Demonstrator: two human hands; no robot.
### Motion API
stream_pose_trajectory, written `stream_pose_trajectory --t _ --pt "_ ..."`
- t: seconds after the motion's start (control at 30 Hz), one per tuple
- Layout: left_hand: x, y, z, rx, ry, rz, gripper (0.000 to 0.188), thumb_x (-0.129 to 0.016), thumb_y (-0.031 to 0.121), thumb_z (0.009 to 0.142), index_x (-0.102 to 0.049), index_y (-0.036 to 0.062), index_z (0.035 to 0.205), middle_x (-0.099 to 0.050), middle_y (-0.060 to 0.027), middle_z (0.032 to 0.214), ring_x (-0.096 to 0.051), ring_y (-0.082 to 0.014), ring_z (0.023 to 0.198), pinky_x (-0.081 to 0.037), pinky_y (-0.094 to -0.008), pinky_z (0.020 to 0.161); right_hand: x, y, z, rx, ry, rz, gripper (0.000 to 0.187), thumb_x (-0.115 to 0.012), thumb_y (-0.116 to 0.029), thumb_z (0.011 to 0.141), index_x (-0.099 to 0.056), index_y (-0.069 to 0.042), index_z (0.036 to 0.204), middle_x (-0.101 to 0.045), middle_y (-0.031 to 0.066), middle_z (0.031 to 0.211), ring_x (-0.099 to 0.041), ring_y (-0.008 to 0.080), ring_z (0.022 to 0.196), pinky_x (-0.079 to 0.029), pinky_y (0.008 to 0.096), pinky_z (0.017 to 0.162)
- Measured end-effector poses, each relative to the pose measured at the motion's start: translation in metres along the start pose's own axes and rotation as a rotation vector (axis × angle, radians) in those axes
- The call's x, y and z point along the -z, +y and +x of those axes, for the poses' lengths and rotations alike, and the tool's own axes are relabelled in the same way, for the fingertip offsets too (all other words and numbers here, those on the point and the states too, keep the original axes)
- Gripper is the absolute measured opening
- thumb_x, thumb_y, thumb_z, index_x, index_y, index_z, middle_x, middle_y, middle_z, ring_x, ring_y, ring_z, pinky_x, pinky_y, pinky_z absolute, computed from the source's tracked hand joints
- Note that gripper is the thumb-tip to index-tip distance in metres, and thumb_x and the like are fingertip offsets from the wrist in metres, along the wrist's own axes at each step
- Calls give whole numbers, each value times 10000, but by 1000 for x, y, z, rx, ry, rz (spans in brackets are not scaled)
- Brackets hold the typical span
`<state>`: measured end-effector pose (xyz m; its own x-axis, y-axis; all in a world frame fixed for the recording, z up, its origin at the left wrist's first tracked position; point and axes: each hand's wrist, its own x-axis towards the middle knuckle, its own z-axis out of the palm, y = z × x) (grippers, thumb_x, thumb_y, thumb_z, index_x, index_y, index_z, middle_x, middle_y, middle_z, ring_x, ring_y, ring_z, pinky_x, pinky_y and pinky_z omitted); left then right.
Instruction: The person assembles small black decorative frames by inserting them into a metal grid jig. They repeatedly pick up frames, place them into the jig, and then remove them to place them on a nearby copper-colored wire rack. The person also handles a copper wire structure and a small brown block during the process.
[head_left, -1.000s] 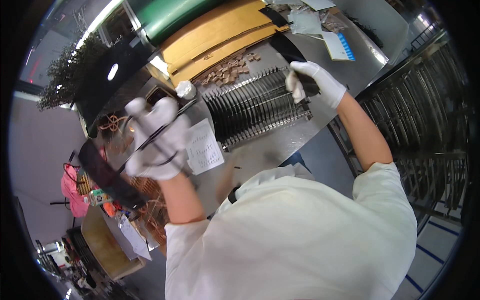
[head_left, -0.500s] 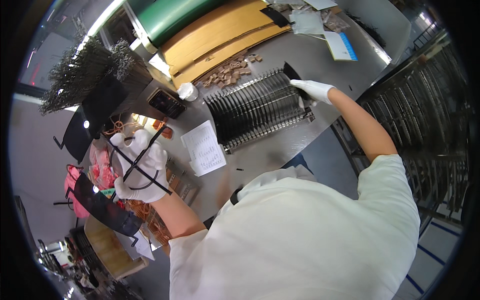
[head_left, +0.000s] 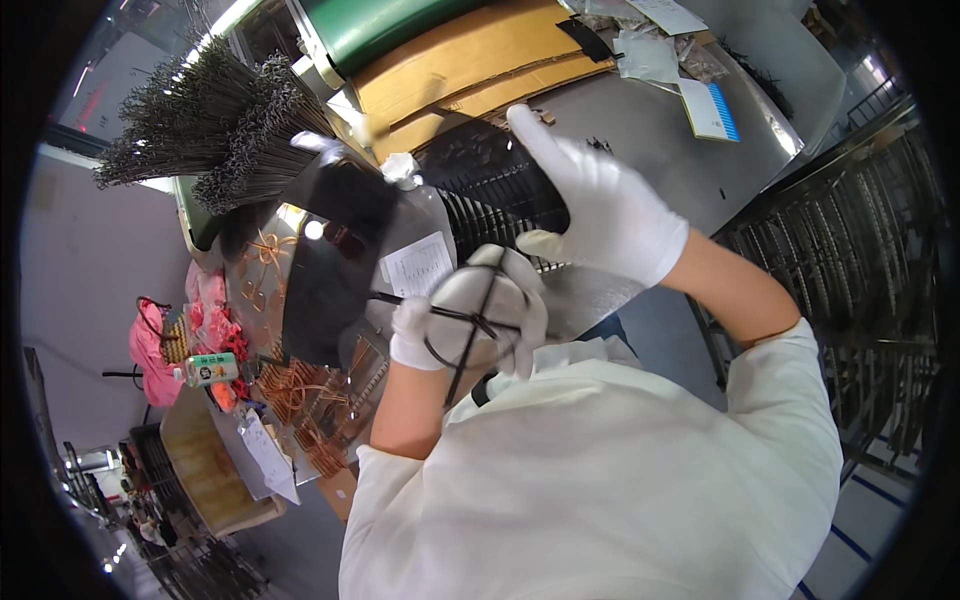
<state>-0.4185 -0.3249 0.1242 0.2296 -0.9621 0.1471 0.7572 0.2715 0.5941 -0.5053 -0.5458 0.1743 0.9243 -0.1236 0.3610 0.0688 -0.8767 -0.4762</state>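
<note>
My left hand (head_left: 468, 322), in a white glove, is closed around several thin black metal rods (head_left: 462, 345) that cross over its back. My right hand (head_left: 600, 212), also gloved, is spread flat with its fingers apart and holds nothing. It hovers just above and to the right of the left hand, over a black ribbed metal rack (head_left: 492, 185) lying on the grey worktable (head_left: 650, 150). A dark curved sheet (head_left: 330, 262) stands left of the left hand, with a white paper slip (head_left: 420, 265) beside it.
A large bundle of grey wire rods (head_left: 205, 120) lies at the upper left. Cardboard sheets (head_left: 470, 60) and a green roll (head_left: 380, 20) sit behind the rack. Copper wire coils (head_left: 300, 392), a pink bag (head_left: 150, 345) and a bottle (head_left: 205, 370) are at left. Metal shelving (head_left: 860, 260) stands at right.
My left hand has swung in from the far left to the centre with the rods. My right hand left the rack's right end and came over the rack, close to the left hand.
</note>
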Motion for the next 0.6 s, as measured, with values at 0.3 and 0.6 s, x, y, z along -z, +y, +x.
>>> stream_pose_trajectory --t 0.3,0.6 --pt "51 59 -67 -3 -42 -61 1326 -633 919 719 -408 -206 1384 -669 -277 969 -614 -302 564 -529 -379 510 14 90 -23 -741 -106 1036 319 -551 -266 991 -616 9 1140 -660 87 751 -632 176 503 -575 329 556" --pt "48 63 -58 -32 71 -65 1215 -631 914 721 -506 -171 1254 -667 -308 944 -631 -403 575 -491 -384 422 -23 192 -65 -1058 -274 772 529 -404 -556 1060 -669 -116 933 -672 28 787 -505 155 707 -434 286 674"
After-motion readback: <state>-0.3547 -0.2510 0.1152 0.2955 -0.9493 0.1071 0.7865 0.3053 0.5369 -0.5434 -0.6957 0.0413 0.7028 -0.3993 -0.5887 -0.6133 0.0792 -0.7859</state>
